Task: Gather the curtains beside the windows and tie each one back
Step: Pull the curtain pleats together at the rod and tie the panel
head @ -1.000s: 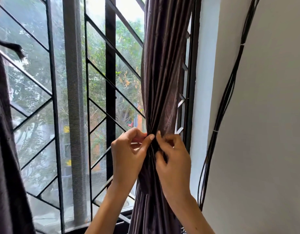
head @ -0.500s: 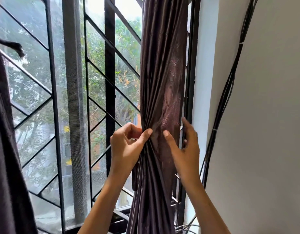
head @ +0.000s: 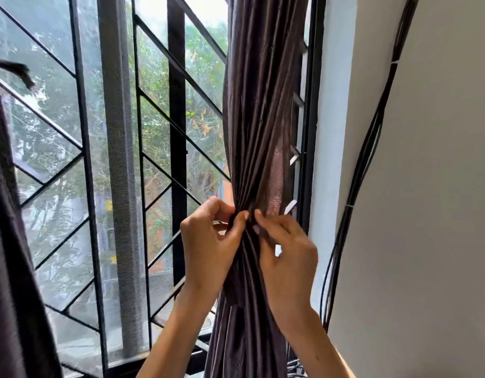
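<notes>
The curtain (head: pixel 259 132) you are working on is hanging gathered into one tight bundle at the right side of the window, just left of the black window frame (head: pixel 312 118). Its dark brown folds are narrowing to a waist at mid height and spreading again below. Your left hand (head: pixel 208 246) is gripping that waist from the left, fingers curled round the bundle and the thumb pressing in against the front folds. Your right hand (head: pixel 287 255) is meeting it from the right, fingertips bent in and pinching the fabric at the same narrow point, so the two thumbs are sitting almost tip to tip. Whether a tie is lying between your fingers cannot be told.

Behind the curtain the window grille (head: pixel 154 148) is running its black uprights and slanted bars across the glass, with green trees blurring beyond it. A second curtain (head: pixel 9 241), dark too, is hanging at the far left edge. On your right the pale wall (head: pixel 426 214) is carrying a bundle of black cables (head: pixel 364 165) that is running down it, just beside the window reveal.
</notes>
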